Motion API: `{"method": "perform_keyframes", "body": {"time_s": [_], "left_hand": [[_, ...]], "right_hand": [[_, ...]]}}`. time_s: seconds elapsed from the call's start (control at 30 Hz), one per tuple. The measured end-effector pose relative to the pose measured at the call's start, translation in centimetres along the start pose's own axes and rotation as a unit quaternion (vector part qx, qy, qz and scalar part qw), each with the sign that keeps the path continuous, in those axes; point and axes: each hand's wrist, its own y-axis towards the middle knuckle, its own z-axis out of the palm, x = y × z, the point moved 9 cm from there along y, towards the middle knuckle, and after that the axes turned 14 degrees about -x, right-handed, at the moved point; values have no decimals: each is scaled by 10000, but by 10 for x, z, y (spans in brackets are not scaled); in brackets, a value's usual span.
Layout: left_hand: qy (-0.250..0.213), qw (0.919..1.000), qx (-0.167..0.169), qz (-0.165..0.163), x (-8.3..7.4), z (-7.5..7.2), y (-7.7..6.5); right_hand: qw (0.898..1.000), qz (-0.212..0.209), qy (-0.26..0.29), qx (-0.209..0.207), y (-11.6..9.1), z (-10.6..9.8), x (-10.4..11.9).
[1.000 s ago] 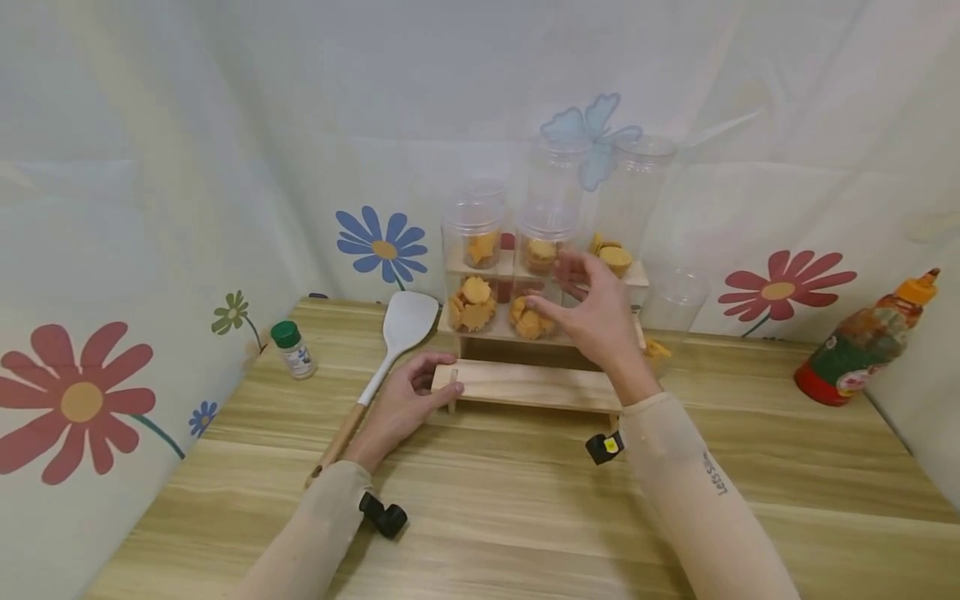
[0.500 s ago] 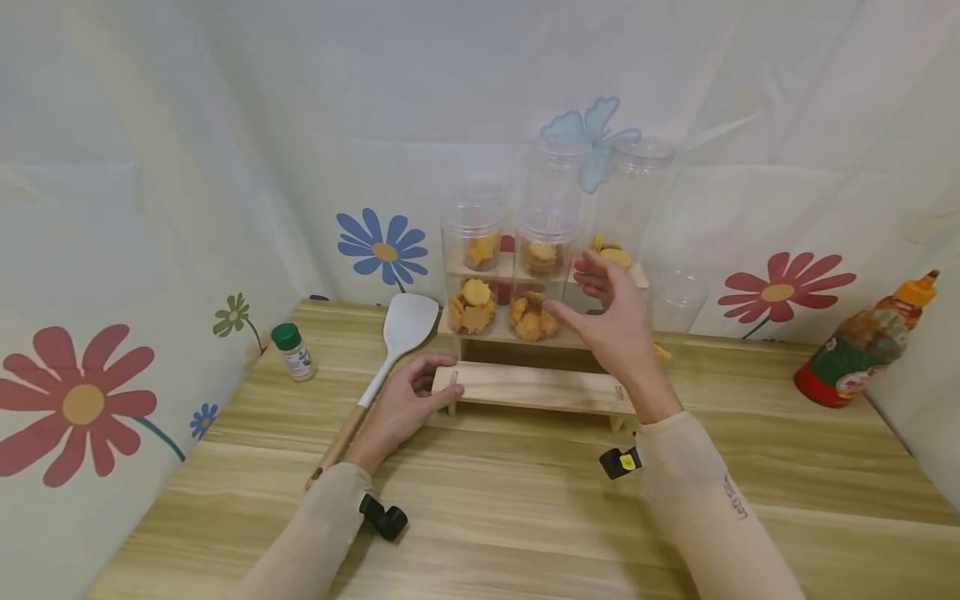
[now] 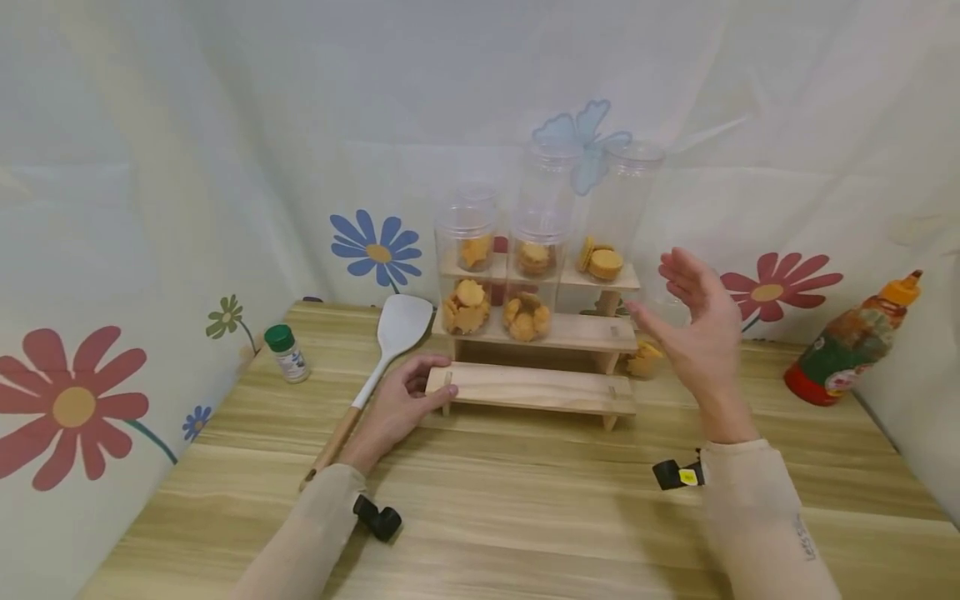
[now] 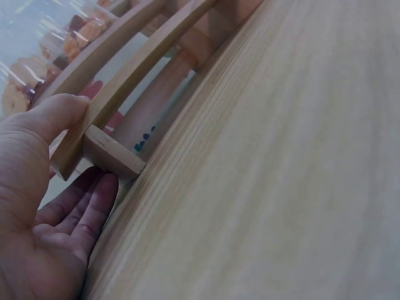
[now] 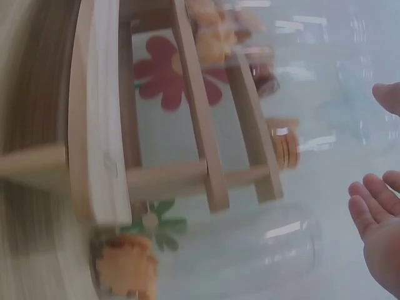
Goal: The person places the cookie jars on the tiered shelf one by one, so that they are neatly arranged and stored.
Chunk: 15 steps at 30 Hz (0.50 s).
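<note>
A three-step wooden display rack [image 3: 536, 387] stands on the table. My left hand [image 3: 402, 408] grips the left end of its lowest step, thumb on top; the left wrist view has the fingers [image 4: 100, 203] by the leg underneath. The middle step bears two clear jars of cookies, one with flower-shaped cookies [image 3: 467, 307] and one with round ones [image 3: 527, 317]. Three more cookie jars stand on the top step, the right one with round sandwich cookies [image 3: 604, 264]. My right hand [image 3: 701, 333] is raised beside the rack's right end, fingers spread and holding nothing.
Behind my right hand, another clear jar with cookies [image 3: 643, 360] stands on the table. A white spatula [image 3: 403, 325] with a wooden handle lies left of the rack. A green-capped shaker [image 3: 287, 353] is farther left, and a sauce bottle [image 3: 847, 350] leans at the right.
My right hand has moved right, away from the middle step, and the rack's right end now shows. My left hand stays on the lowest step.
</note>
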Motion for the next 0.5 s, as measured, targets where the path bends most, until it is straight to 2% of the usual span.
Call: {"method": "perform_keyframes", "body": {"time_s": [0.23, 0.37, 0.5], "left_hand": [[15, 10000, -7, 20, -1, 0, -1], [80, 10000, 2, 29, 1, 0, 1], [82, 10000, -2, 28, 2, 0, 2]], "right_hand": [[9948, 694, -676, -311, 8, -28, -34], [9912, 970, -860, -277, 8, -34, -52], [9874, 1344, -823, -125, 6, -33, -73]]}}
